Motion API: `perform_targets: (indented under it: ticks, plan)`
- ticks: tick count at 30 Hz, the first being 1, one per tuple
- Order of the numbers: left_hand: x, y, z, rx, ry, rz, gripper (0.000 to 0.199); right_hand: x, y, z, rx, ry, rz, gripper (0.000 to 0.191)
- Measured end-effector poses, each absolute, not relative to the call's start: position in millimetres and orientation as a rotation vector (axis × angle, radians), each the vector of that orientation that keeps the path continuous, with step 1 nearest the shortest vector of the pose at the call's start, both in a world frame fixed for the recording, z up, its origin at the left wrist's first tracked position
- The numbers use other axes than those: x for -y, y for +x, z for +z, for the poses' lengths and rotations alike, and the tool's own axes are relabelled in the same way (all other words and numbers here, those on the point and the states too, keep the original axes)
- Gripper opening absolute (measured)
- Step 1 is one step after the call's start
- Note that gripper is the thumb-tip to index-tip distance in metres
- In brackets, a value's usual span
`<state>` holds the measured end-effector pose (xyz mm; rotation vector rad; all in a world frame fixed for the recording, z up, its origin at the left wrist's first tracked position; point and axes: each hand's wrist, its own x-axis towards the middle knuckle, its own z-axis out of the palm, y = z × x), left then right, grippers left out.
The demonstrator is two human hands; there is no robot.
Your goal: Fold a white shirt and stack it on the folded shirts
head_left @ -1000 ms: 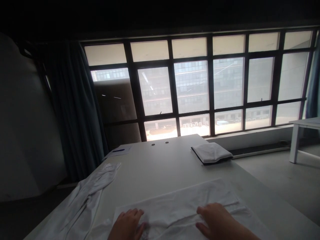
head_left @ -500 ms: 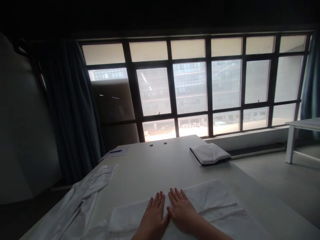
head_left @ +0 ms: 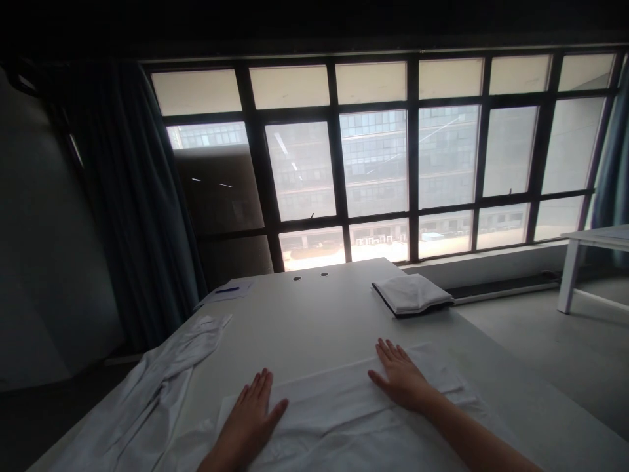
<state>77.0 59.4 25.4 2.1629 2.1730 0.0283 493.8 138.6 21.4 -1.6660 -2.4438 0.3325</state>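
White cloth (head_left: pixel 339 403), one, under two hands (head_left: pixel 250 413) (head_left: pixel 403 378)

daylight fills a wide, dark-framed window (head_left: pixel 376 160) between a blue left curtain (head_left: pixel 137 210) and a blue right curtain (head_left: pixel 609 164); a white side table (head_left: pixel 569 275) stands on grey floor (head_left: pixel 515 334), the ceiling (head_left: pixel 314 26) nearly black

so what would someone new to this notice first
Probably the bright, dark-framed windows across the back of a dim room. Next, the left hand and right hand, spread apart, palms down on a white cloth at the table's near end. Then the folded white bundle with a dark underside, near the table's right edge, and the rumpled white fabric along its left.
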Motion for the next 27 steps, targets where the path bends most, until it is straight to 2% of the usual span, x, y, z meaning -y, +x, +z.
perform_targets:
  ticks: [8, 16, 22, 27]
  plan:
    - [-64.6, 58.1, 20.7, -2.289, 2.060, 0.006, 0.107, -180.8, 597.4, -6.6, 2.183, -2.117, 0.159, 0.090]
    - [-63.2, 48.4, 18.9, -2.427, 2.046, 0.063, 0.104, -191.1, 625.7, -21.4, 2.021, -2.192, 0.044, 0.066]
    - [-60.9, 54.3, 16.7, -2.424, 2.078, 0.048, 0.098, -195.2, 644.2, -10.8, 1.872, -2.188, -0.004, 0.068]
    - [-61.2, 56.2, 16.7, -2.423, 2.098, -0.003, 0.096, -201.6, 624.1, 26.9, 1.838, -2.038, -0.096, 0.075]
